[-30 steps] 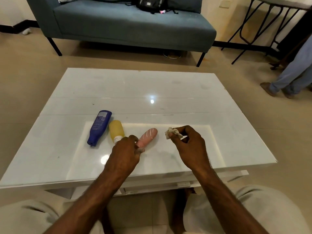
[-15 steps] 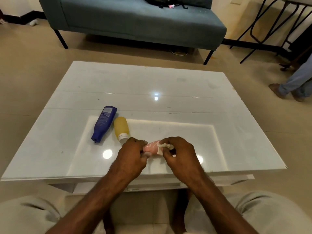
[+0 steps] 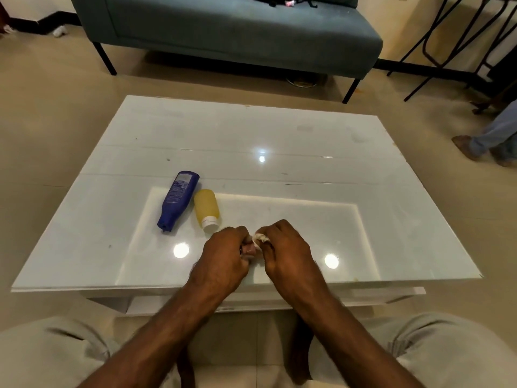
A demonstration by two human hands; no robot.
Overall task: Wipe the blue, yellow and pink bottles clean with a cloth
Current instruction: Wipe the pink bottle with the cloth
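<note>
1. Small pink plastic bottle (image 3: 248,249): nearly hidden, only a sliver showing between the two hands, above the near middle of the table; lifted or resting cannot be told.
2. Left hand (image 3: 223,259): at 9 o'clock of that sliver, fingers curled shut around the bottle's near end.
3. Crumpled white cloth (image 3: 259,238): at 1 o'clock of the pink sliver, touching it, pressed against the bottle.
4. Right hand (image 3: 285,250): at 3 o'clock of the bottle, fingertips pinching the cloth, knuckles almost meeting those of the left.
5. Squat translucent yellow bottle with white cap (image 3: 206,208): lying flat at 11 o'clock of the hands, cap pointing toward the wearer, near the left knuckles but apart from them.
6. Tall dark blue plastic bottle with printed label (image 3: 178,200): lying flat just beside the yellow one at its 9 o'clock, cap end nearest the wearer, base angled away to 1 o'clock.
7. Glossy white glass-topped low table (image 3: 307,152): carrying both lying bottles, with bright light spots reflected at 8 and 4 o'clock of the hands.
8. Grey-blue upholstered sofa on dark legs (image 3: 237,32): beyond the table at 12 o'clock.
</note>
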